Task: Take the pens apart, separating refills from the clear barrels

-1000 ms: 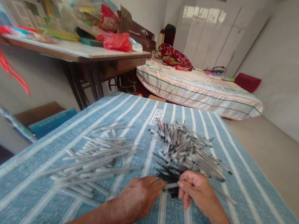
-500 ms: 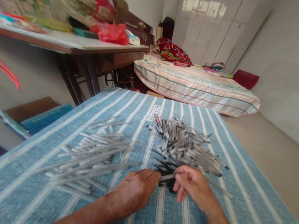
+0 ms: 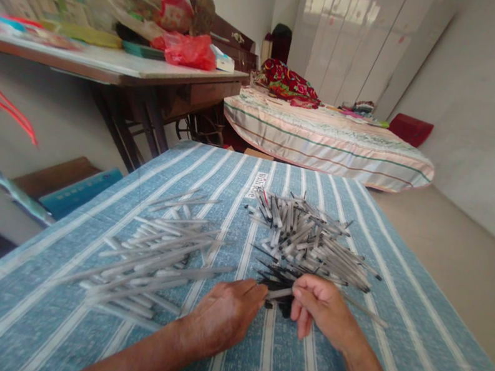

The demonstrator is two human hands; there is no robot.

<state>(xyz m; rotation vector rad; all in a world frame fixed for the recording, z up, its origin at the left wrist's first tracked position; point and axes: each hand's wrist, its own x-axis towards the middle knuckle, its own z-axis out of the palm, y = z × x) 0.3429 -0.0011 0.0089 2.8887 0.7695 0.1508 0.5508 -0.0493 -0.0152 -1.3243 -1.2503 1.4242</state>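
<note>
A slim greyish pen barrel [image 3: 279, 293] spans the gap between my hands. My left hand [image 3: 229, 309] is closed round its left end, and my right hand [image 3: 320, 302] pinches its right end between thumb and forefinger. Just behind the barrel lies a small heap of black pen parts [image 3: 277, 274], partly covered by my right hand. A large pile of pens with dark ends [image 3: 301, 232] is spread beyond it. To the left rests a pile of pale, translucent tubes [image 3: 150, 258]. Everything lies on a blue-and-white striped cloth [image 3: 180, 358].
Left of the cloth stands a side table [image 3: 121, 60] holding a red plastic bag [image 3: 189, 50] and other bags. A blue box [image 3: 80, 192] sits low at the left. Behind are a bed [image 3: 331, 136], a white wardrobe [image 3: 342, 43] and a red chair [image 3: 410, 130].
Both hands keep the same grip on the pen barrel, with hardly any motion. The whole view has shifted slightly. The piles look unchanged.
</note>
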